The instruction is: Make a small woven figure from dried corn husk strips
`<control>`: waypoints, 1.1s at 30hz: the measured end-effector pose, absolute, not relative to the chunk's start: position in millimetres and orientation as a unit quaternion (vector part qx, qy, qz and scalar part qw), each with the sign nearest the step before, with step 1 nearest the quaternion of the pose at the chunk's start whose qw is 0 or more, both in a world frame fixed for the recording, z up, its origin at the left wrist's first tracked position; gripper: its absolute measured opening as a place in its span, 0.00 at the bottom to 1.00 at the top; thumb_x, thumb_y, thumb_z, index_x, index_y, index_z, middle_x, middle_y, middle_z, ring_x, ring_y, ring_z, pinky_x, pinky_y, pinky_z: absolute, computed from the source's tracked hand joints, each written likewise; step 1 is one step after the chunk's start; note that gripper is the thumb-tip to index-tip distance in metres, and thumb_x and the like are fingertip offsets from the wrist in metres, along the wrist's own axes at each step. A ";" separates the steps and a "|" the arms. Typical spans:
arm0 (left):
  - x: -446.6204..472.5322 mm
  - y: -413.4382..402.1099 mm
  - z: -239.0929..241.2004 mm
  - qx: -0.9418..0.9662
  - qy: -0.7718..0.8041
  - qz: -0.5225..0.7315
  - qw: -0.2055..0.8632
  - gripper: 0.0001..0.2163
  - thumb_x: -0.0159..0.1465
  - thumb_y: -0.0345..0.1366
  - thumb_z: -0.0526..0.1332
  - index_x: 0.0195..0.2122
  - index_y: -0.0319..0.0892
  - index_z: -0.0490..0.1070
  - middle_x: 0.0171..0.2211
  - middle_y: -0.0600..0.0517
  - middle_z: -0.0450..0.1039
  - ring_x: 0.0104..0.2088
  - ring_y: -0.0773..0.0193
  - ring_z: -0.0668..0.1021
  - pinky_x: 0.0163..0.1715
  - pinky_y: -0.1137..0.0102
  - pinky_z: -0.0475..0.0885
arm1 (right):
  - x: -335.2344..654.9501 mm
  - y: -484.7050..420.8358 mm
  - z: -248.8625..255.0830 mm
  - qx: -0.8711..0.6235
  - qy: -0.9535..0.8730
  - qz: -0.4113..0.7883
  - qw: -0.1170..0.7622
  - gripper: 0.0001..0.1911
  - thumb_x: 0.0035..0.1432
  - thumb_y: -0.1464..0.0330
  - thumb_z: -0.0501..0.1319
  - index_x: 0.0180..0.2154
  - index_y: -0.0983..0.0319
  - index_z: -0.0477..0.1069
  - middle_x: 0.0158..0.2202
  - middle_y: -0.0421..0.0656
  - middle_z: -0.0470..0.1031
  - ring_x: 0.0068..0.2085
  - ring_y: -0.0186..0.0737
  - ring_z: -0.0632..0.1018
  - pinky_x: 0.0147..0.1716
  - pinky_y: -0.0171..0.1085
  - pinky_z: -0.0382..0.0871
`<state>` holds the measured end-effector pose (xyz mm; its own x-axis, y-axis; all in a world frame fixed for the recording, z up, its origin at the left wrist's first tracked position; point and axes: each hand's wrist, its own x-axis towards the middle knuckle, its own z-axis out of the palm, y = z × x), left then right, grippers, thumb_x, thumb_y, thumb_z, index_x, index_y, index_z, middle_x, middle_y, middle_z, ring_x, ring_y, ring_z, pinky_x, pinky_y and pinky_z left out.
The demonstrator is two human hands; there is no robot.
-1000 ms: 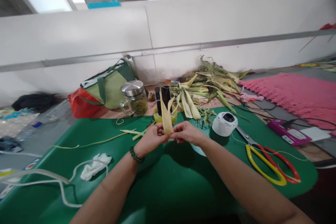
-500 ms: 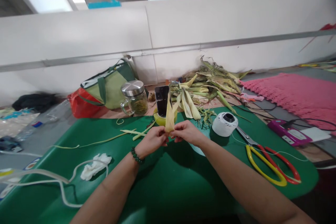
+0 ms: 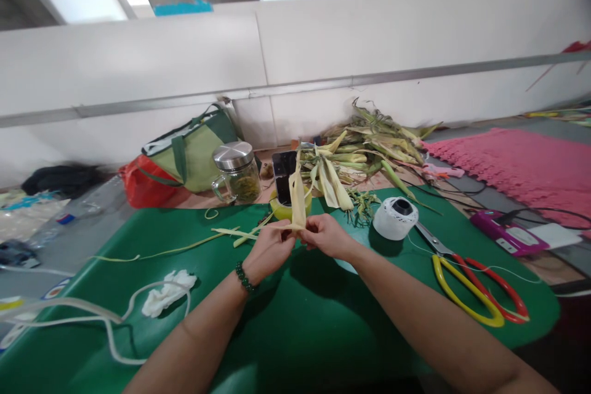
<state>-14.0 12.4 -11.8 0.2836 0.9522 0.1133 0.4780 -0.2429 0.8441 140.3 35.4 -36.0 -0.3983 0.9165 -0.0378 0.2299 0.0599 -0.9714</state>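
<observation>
Between my two hands a pale yellow corn husk (image 3: 299, 200) stands upright, pinched at its lower end. My left hand (image 3: 274, 249), with a green bead bracelet on the wrist, is closed on the husk's base; a thin strip juts out leftward over its fingers. My right hand (image 3: 327, 237) pinches the same base from the other side, thumb and fingers together. Both hands are above the green table (image 3: 305, 332). Just behind the husk a phone (image 3: 283, 175) leans upright in a yellow-green round holder (image 3: 281, 212). The fingertips partly hide the gripped end.
A white thread spool (image 3: 392, 221) and scissors (image 3: 466, 283) with red and yellow handles lie at right. Behind are a husk pile (image 3: 383, 135) and a glass jar (image 3: 237, 175). At left are husk strips (image 3: 184, 247), crumpled tissue (image 3: 168, 295) and a white cable (image 3: 111, 335).
The upright husk now looks wider and more spread, and a strip has come to point left across my left hand. My left hand has turned slightly; my right is nearly still.
</observation>
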 end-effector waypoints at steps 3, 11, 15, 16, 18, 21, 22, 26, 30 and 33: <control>-14.0 12.7 -8.3 0.740 0.497 0.327 0.314 0.08 0.56 0.28 0.53 0.20 0.42 0.64 0.19 0.55 0.66 0.22 0.68 0.67 0.25 0.73 0.63 | 137.4 30.7 -35.8 -0.472 -0.731 0.370 0.324 0.09 0.52 0.72 0.57 0.21 0.62 0.62 0.19 0.37 0.67 0.22 0.31 0.68 0.23 0.30 0.59; -19.7 16.0 -7.4 0.781 0.493 0.300 0.238 0.09 0.57 0.29 0.54 0.20 0.43 0.64 0.22 0.53 0.67 0.26 0.64 0.70 0.30 0.71 0.63 | 131.3 22.6 -38.2 -0.475 -0.815 0.154 0.294 0.07 0.54 0.75 0.55 0.25 0.61 0.62 0.26 0.42 0.71 0.27 0.35 0.69 0.29 0.33 0.56; -23.4 18.1 -4.1 0.778 0.490 0.302 0.254 0.09 0.55 0.29 0.55 0.18 0.42 0.65 0.20 0.54 0.67 0.24 0.66 0.68 0.26 0.72 0.61 | 129.3 20.7 -41.9 -0.473 -0.826 0.116 0.285 0.05 0.56 0.74 0.54 0.28 0.62 0.64 0.28 0.44 0.71 0.28 0.37 0.70 0.29 0.34 0.56; -23.5 18.1 -2.2 0.774 0.491 0.302 0.263 0.09 0.55 0.30 0.56 0.18 0.42 0.65 0.19 0.54 0.67 0.23 0.66 0.69 0.25 0.73 0.61 | 129.2 20.8 -42.7 -0.469 -0.829 0.112 0.283 0.04 0.56 0.73 0.54 0.29 0.62 0.64 0.28 0.44 0.72 0.28 0.38 0.71 0.29 0.34 0.57; -22.2 16.7 2.5 0.765 0.479 0.304 0.303 0.08 0.54 0.31 0.57 0.18 0.41 0.67 0.19 0.54 0.68 0.23 0.67 0.69 0.24 0.74 0.61 | 130.6 22.8 -43.7 -0.466 -0.831 0.109 0.284 0.04 0.57 0.72 0.53 0.30 0.62 0.65 0.29 0.46 0.72 0.29 0.39 0.71 0.30 0.35 0.58; -18.6 10.6 11.6 0.742 0.443 0.286 0.414 0.10 0.53 0.36 0.60 0.17 0.40 0.66 0.16 0.56 0.65 0.19 0.69 0.67 0.20 0.75 0.60 | 137.2 29.8 -42.9 -0.485 -0.814 0.117 0.296 0.05 0.57 0.72 0.53 0.31 0.63 0.66 0.31 0.47 0.73 0.30 0.40 0.72 0.30 0.35 0.59; -18.4 7.9 14.9 0.728 0.429 0.264 0.465 0.10 0.53 0.38 0.61 0.18 0.40 0.67 0.15 0.56 0.64 0.18 0.70 0.67 0.18 0.75 0.61 | 140.3 32.6 -41.8 -0.490 -0.807 0.121 0.306 0.05 0.56 0.72 0.54 0.31 0.63 0.67 0.31 0.47 0.73 0.30 0.40 0.72 0.31 0.35 0.60; -35.4 0.6 26.0 0.644 0.326 0.167 0.672 0.16 0.47 0.49 0.66 0.18 0.40 0.70 0.12 0.53 0.66 0.12 0.69 0.67 0.13 0.73 0.63 | 152.6 42.2 -33.7 -0.507 -0.764 0.142 0.374 0.06 0.54 0.72 0.54 0.28 0.62 0.68 0.29 0.45 0.73 0.31 0.40 0.72 0.33 0.35 0.61; -91.3 7.9 26.9 0.627 0.238 0.344 0.658 0.25 0.40 0.57 0.65 0.05 0.44 0.56 0.01 0.54 0.52 0.04 0.69 0.59 0.05 0.73 0.54 | 163.6 51.8 -26.7 -0.545 -0.669 0.231 0.451 0.05 0.51 0.71 0.56 0.25 0.61 0.69 0.21 0.40 0.68 0.27 0.37 0.68 0.30 0.34 0.60; -148.0 17.9 27.8 0.571 0.221 0.549 0.569 0.29 0.32 0.61 0.64 0.04 0.44 0.49 -0.01 0.61 0.31 0.01 0.75 0.46 0.03 0.76 0.45 | 172.0 64.2 -28.2 -0.569 -0.562 0.342 0.492 0.05 0.45 0.72 0.58 0.20 0.60 0.67 0.19 0.38 0.65 0.25 0.35 0.67 0.27 0.33 0.59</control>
